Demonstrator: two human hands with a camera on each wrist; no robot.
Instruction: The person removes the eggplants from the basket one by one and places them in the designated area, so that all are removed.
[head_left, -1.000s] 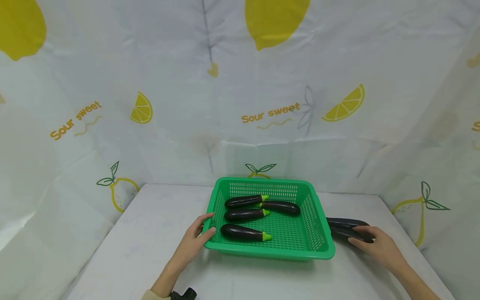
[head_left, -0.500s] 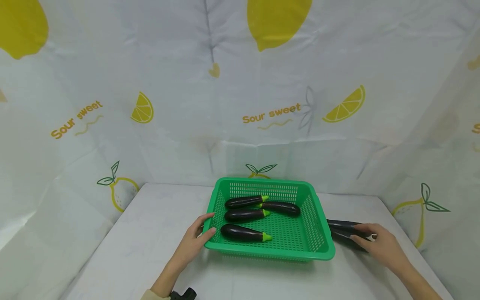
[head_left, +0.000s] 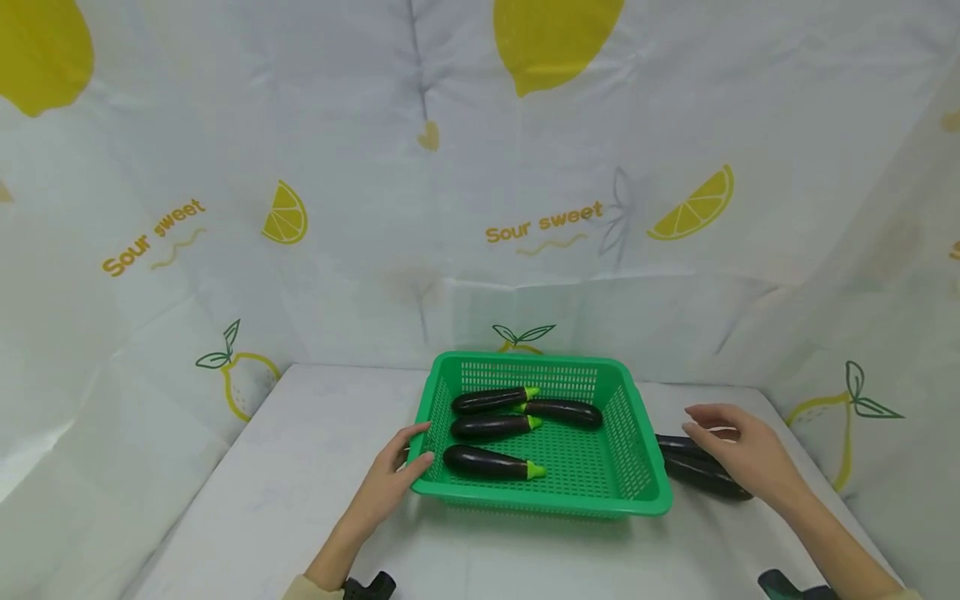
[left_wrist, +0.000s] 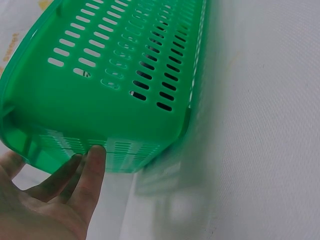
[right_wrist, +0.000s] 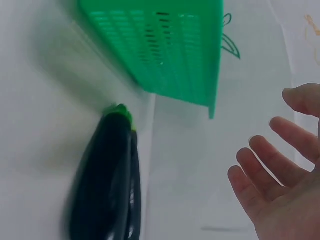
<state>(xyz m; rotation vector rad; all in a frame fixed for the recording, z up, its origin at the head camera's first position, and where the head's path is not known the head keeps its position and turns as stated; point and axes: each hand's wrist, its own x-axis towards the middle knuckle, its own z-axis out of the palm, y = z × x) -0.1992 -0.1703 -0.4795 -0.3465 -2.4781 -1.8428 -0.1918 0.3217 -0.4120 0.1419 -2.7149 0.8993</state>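
Observation:
My left hand [head_left: 390, 471] holds the left rim of a green plastic basket [head_left: 540, 504]; in the left wrist view its fingers [left_wrist: 92, 175] touch the outside wall beneath the rim. Inside the basket lie several dark eggplants [head_left: 487, 462] with green stem ends. Two more eggplants, the nearer one [head_left: 705, 475] and the farther one [head_left: 675, 444], lie side by side on the table just right of the basket. Above them hovers my right hand [head_left: 742, 450], holding nothing. In the right wrist view its fingers [right_wrist: 265, 182] are spread apart, away from the nearer eggplant [right_wrist: 102, 180].
A white table [head_left: 300, 467] carries the basket near its back edge. Behind it and at both sides hangs a pale sheet [head_left: 360, 250] printed with lemons and lettering. A black wrist mount [head_left: 367, 587] shows below my left forearm.
My right hand has come off the two eggplants, rising and moving back above them. The nearer one lies at a slightly different angle. My left hand stays on the basket.

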